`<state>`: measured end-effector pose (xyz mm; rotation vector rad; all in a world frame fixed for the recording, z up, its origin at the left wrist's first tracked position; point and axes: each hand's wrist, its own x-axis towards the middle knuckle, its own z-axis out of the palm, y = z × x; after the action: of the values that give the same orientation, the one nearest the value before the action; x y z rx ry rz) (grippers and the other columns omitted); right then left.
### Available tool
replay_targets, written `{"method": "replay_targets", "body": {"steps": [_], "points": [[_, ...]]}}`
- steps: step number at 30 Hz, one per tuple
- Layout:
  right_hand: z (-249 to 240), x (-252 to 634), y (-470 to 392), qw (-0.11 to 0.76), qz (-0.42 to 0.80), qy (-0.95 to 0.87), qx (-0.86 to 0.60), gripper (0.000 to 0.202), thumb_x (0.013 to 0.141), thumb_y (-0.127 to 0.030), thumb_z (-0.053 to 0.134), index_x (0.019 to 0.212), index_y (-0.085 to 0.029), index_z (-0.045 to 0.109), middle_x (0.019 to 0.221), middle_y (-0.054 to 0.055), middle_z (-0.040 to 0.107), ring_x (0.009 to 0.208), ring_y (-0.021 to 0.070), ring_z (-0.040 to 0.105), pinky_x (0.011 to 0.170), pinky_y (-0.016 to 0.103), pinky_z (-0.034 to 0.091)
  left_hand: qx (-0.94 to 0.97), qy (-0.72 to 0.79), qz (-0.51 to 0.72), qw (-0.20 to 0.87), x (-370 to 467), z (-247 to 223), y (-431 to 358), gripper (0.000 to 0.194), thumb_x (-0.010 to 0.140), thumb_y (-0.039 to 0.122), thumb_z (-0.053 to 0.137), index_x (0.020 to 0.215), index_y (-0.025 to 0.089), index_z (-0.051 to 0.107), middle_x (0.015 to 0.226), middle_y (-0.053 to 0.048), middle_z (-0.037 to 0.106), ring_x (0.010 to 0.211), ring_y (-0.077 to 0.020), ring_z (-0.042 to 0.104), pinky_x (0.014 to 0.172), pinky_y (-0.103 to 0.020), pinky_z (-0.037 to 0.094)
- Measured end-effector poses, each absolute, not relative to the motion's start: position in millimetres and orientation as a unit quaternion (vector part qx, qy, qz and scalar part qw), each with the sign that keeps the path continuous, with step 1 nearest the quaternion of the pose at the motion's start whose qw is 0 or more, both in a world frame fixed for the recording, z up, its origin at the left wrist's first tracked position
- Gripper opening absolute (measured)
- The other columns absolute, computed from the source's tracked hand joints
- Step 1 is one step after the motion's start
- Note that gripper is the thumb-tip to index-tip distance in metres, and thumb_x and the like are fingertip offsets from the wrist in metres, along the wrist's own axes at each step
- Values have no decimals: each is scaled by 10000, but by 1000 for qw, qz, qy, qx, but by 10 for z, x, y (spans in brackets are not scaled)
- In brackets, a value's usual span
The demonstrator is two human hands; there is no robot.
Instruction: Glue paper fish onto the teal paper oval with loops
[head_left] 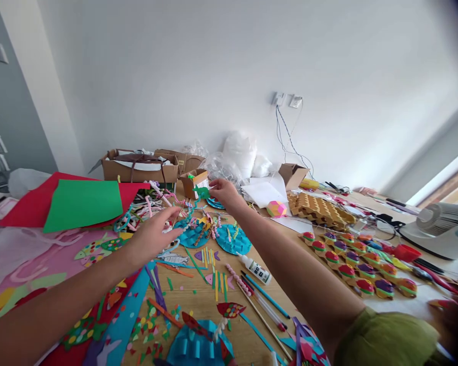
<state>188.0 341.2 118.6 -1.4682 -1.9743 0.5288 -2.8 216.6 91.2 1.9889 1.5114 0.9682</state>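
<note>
My right hand [225, 193] reaches far across the table. Its fingertips pinch a small green paper cutout [201, 192], with a wavy teal strip hanging just below it. My left hand [158, 231] hovers nearer, fingers and thumb apart, holding nothing I can see. Beside its fingertips is a blue paper piece [193, 235] topped with pipe cleaners. Another round blue paper piece [233, 239] lies below my right wrist. A small cardboard box [189, 185] stands behind the green cutout. At the front is a blue paper craft [198, 345] with red paper fish on it.
Red and green paper sheets [83, 205] lie at left. A glue bottle [257, 269] and pens [267, 297] rest mid-table among paper scraps. Painted egg-carton cups [351, 259], an egg tray [320, 209] and a fan [440, 229] stand at right. A cardboard box [137, 170] sits against the wall.
</note>
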Motion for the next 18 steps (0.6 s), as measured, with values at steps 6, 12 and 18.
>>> {"method": "replay_targets", "body": {"steps": [6, 12, 18], "points": [[1378, 1532, 3027, 357, 318, -722, -501, 144, 733, -75, 538, 856, -146, 516, 624, -15, 600, 561, 99, 609, 522, 192, 499, 643, 575, 444, 244, 115, 807, 2691, 385, 670, 285, 609, 1036, 211, 517, 925, -51, 606, 892, -260, 573, 768, -367, 439], [1252, 1684, 3207, 317, 266, -747, -520, 92, 836, -212, 460, 854, -160, 533, 704, 1, 634, 607, 90, 612, 519, 173, 472, 601, 505, 449, 427, 34, 685, 2624, 258, 797, 371, 451, 888, 154, 557, 723, -34, 597, 572, -144, 570, 559, -270, 462], [905, 1952, 3587, 198, 158, -777, -577, 65, 752, -105, 575, 753, -153, 620, 751, 14, 641, 796, 162, 606, 712, 264, 474, 508, 391, 443, 626, -23, 596, 2448, 274, 775, 377, 593, 942, 162, 617, 768, -29, 609, 634, -106, 564, 595, -212, 453]]}}
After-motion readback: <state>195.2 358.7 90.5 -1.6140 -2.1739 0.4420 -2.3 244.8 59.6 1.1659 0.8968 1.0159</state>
